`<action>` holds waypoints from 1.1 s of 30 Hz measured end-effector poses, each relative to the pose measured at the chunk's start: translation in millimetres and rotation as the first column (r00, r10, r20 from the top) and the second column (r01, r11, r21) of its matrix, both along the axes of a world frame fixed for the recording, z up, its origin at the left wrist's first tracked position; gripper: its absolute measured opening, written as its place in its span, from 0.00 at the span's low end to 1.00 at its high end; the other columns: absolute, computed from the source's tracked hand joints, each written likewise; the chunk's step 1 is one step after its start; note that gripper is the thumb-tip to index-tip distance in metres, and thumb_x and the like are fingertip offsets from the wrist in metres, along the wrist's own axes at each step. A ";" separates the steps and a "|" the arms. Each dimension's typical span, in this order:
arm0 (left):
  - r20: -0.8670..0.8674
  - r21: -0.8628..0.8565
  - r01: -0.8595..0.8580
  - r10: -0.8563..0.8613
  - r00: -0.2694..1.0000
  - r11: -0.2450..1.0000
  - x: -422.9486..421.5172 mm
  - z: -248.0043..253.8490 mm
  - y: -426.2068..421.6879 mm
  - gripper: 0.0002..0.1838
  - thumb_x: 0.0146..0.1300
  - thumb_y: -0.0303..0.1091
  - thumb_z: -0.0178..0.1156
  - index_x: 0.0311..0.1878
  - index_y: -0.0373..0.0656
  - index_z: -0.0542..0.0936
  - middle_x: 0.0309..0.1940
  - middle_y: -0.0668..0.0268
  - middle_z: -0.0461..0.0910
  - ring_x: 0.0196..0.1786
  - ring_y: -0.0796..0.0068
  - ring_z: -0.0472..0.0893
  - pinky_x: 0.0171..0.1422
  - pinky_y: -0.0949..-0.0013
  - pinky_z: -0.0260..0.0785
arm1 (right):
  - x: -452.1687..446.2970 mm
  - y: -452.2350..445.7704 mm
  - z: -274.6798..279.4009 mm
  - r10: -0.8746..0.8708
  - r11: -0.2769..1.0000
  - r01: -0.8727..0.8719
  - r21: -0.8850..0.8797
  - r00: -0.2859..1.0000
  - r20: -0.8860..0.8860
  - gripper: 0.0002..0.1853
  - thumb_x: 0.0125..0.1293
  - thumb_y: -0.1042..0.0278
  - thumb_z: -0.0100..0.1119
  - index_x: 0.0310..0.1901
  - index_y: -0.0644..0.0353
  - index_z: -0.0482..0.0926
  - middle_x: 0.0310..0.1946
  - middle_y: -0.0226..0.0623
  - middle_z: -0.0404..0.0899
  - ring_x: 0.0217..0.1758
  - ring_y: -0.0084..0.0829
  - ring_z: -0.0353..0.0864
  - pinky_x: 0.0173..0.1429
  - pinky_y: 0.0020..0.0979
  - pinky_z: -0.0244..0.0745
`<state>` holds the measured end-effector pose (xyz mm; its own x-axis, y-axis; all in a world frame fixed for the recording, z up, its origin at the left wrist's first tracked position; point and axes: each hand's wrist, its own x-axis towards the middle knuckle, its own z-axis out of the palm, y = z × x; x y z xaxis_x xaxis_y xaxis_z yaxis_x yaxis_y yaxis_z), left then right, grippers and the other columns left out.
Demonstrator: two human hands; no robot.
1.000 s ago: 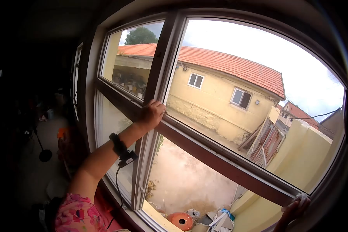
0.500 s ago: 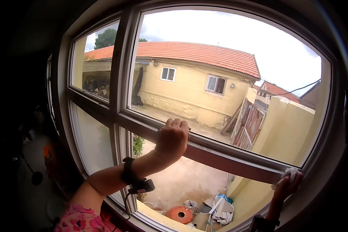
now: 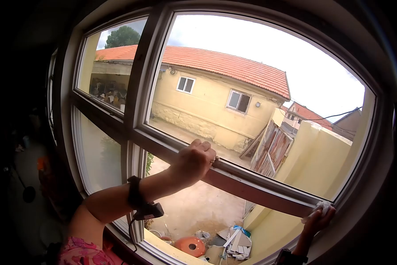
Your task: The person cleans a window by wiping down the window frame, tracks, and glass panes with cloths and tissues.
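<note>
The crossbar (image 3: pixel 251 189) of the window runs diagonally from centre left to lower right of the frame. It is a straight, reddish-brown profile with a smooth face and a grey, grooved upper edge. A crumpled white wad (image 3: pixel 324 206), soft and creased, sits at its lower-right end; its material cannot be determined.

The right hand (image 3: pixel 316 219) is closed around the wad at this corner. The left hand (image 3: pixel 196 159) rests on the crossbar near the centre, fingers curled tightly over the upper edge; whether it encloses anything cannot be determined. A black wrist strap (image 3: pixel 135 193) with a small box-shaped unit encircles the left wrist. The pink patterned sleeve (image 3: pixel 81 252) is at lower left.

A dark vertical post (image 3: pixel 139 66) meets the crossbar left of centre. Outside, the rough yellow wall (image 3: pixel 207 104) carries a ribbed orange tile roof (image 3: pixel 220 64).
</note>
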<state>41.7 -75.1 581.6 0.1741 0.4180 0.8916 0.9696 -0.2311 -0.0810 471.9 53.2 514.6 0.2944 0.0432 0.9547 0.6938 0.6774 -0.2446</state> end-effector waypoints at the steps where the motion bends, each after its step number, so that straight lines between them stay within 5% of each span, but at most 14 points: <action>1: 0.038 -0.002 -0.032 0.032 0.999 0.999 -21.6 1.1 -10.0 0.05 0.49 0.24 0.63 0.30 0.40 0.77 0.31 0.60 0.76 0.38 0.58 0.76 0.43 0.63 0.71 | -0.9 -2.1 0.1 0.074 0.997 -0.074 -0.025 0.997 -0.017 0.15 0.59 0.58 0.44 0.38 0.63 0.66 0.30 0.39 0.63 0.34 0.36 0.67 0.41 0.35 0.68; 5: 0.239 0.051 -0.187 0.169 0.956 0.981 -83.8 -7.5 -19.1 0.06 0.49 0.22 0.63 0.31 0.37 0.77 0.31 0.57 0.75 0.39 0.52 0.75 0.43 0.58 0.70 | -10.1 -7.4 4.5 0.079 0.997 -0.079 0.011 0.997 -0.021 0.12 0.58 0.63 0.44 0.37 0.63 0.66 0.30 0.38 0.63 0.34 0.35 0.67 0.41 0.34 0.68; 7: 0.181 0.098 -0.234 0.214 0.960 0.967 -61.9 -8.2 -16.8 0.06 0.49 0.20 0.62 0.31 0.36 0.76 0.31 0.55 0.74 0.40 0.51 0.75 0.43 0.57 0.68 | -10.8 -5.1 3.7 0.070 0.998 -0.069 0.003 0.997 -0.026 0.13 0.59 0.61 0.45 0.37 0.64 0.66 0.30 0.38 0.63 0.34 0.35 0.67 0.42 0.34 0.68; 15: 0.032 0.007 0.108 -0.109 0.994 0.994 95.5 -4.4 24.6 0.07 0.47 0.20 0.61 0.32 0.39 0.77 0.32 0.59 0.75 0.39 0.58 0.75 0.44 0.63 0.71 | -3.9 1.9 -0.9 -0.056 0.998 0.056 0.012 0.998 -0.005 0.15 0.60 0.59 0.46 0.38 0.65 0.66 0.31 0.40 0.65 0.35 0.37 0.68 0.44 0.35 0.68; 19: -0.015 -0.022 0.262 -0.262 0.965 0.965 81.0 0.4 22.3 0.08 0.48 0.20 0.61 0.34 0.40 0.80 0.31 0.60 0.76 0.39 0.60 0.76 0.43 0.64 0.72 | -5.1 -0.6 1.6 -0.030 0.998 0.027 -0.053 0.997 -0.067 0.15 0.60 0.59 0.46 0.39 0.65 0.66 0.31 0.40 0.66 0.35 0.37 0.68 0.43 0.35 0.69; 25: 0.093 0.001 0.161 -0.160 0.983 0.987 -30.4 1.2 -9.8 0.07 0.47 0.20 0.64 0.31 0.38 0.79 0.30 0.60 0.76 0.38 0.57 0.76 0.42 0.61 0.70 | -7.8 -2.6 2.1 0.013 1.000 -0.013 -0.003 0.998 -0.069 0.15 0.60 0.58 0.45 0.38 0.64 0.66 0.30 0.39 0.65 0.33 0.36 0.67 0.41 0.35 0.69; 29: 0.087 0.131 -0.062 0.051 0.995 0.989 -35.8 -13.7 -16.5 0.07 0.49 0.21 0.64 0.32 0.38 0.77 0.30 0.59 0.74 0.37 0.55 0.75 0.40 0.60 0.69 | -15.6 -0.5 6.6 0.078 0.995 -0.076 0.059 0.996 -0.029 0.14 0.59 0.58 0.45 0.35 0.63 0.65 0.29 0.37 0.63 0.32 0.33 0.65 0.39 0.34 0.67; 33: 0.020 0.139 0.118 -0.122 0.992 0.983 24.5 -17.7 -3.3 0.09 0.49 0.20 0.60 0.35 0.40 0.76 0.31 0.59 0.75 0.38 0.56 0.75 0.41 0.57 0.69 | -11.7 -3.0 5.1 0.019 0.999 -0.017 0.029 0.997 -0.075 0.09 0.56 0.67 0.45 0.34 0.64 0.64 0.29 0.38 0.63 0.33 0.34 0.65 0.41 0.34 0.67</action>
<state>66.2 -78.4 563.9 0.1893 0.2693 0.9443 0.9378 -0.3348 -0.0925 460.3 50.2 519.7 0.3645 0.0221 0.9310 0.6617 0.6973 -0.2756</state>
